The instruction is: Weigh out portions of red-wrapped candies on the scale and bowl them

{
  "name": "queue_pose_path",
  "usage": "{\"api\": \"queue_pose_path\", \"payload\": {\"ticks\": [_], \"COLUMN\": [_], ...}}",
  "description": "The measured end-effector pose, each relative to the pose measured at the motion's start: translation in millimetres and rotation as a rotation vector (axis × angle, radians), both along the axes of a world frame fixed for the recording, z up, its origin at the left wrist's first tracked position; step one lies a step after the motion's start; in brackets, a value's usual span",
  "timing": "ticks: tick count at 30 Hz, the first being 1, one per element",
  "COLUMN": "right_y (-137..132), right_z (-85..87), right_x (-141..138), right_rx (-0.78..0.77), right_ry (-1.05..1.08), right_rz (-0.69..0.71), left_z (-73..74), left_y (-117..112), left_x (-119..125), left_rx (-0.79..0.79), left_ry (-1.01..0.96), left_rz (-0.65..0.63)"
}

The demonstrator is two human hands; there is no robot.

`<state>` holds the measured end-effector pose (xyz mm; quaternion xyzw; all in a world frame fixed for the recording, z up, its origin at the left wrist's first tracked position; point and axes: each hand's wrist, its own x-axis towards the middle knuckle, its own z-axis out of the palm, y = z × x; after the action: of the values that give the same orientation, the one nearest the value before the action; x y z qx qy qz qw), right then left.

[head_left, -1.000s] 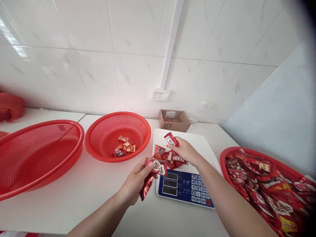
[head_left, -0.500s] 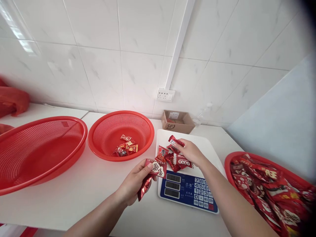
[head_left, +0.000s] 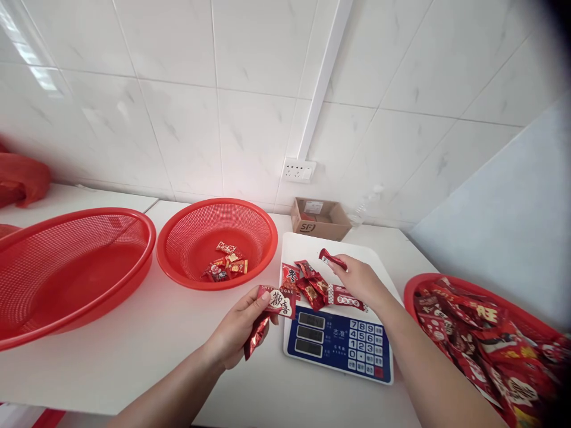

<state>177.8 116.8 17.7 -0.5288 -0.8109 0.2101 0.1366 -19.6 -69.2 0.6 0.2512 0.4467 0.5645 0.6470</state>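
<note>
My left hand (head_left: 238, 333) is closed on a red foil bag with a white label (head_left: 273, 304), held just left of a white and blue digital scale (head_left: 341, 342). My right hand (head_left: 362, 281) hovers over the scale's white platform and pinches a small red candy packet (head_left: 331, 259). A few more red candy packets (head_left: 314, 286) lie in a loose heap on the platform, between my two hands.
A round red mesh basket (head_left: 178, 249) with several candies stands behind my left hand. A larger red basket (head_left: 66, 270) sits at far left. Another red basket (head_left: 413, 285) piled with red packets is at right. A small cardboard box (head_left: 319, 219) rests by the tiled wall.
My right hand has drifted right across the scale platform with a candy packet still pinched. The packets on the platform lie more spread out. My left hand barely moved.
</note>
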Motion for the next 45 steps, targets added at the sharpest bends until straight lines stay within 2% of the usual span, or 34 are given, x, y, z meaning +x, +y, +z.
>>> {"api": "queue_pose_path", "payload": {"ticks": [3, 8, 13, 17, 21, 26, 33, 36, 39, 43, 45], "right_y": [-7, -19, -25, -47, -92, -141, -160, -161, -160, -154, -150], "right_z": [-1.9, -1.3, 11.9, 15.1, 6.8, -9.5, -35.1, -37.3, -32.6, -22.7, -18.9], "right_x": [9, 15, 27, 43, 50, 37, 19, 16, 16, 24, 28], "right_rx": [-0.001, -0.15, -0.073, -0.099, -0.14, -0.163, 0.055, 0.145, 0.135, -0.047, -0.218], "right_ry": [-0.084, 0.022, 0.159, 0.405, 0.599, 0.505, 0.376, 0.404, 0.455, 0.553, 0.597], "right_rz": [0.013, 0.079, -0.007, -0.11, -0.169, -0.086, -0.068, -0.048, -0.023, -0.065, -0.003], "left_z": [1.3, 4.3, 1.3, -3.6, -10.0, -20.5, -33.8, -37.5, -35.0, -28.6, -27.9], "left_y": [0, 1, 0, -8, -22, -33, -34, -31, -26, -23, -23], "left_x": [1, 5, 3, 1, 10, 32, 55, 60, 62, 58, 54], "left_rx": [-0.013, -0.006, -0.012, -0.024, -0.046, 0.01, 0.077, 0.217, 0.253, 0.227, 0.204], "left_ry": [0.001, 0.012, 0.01, 0.024, 0.109, 0.176, 0.142, 0.185, 0.231, 0.164, 0.068], "left_rz": [-0.005, -0.025, -0.02, -0.045, -0.175, -0.402, -0.687, -0.622, -0.492, -0.346, -0.287]}}
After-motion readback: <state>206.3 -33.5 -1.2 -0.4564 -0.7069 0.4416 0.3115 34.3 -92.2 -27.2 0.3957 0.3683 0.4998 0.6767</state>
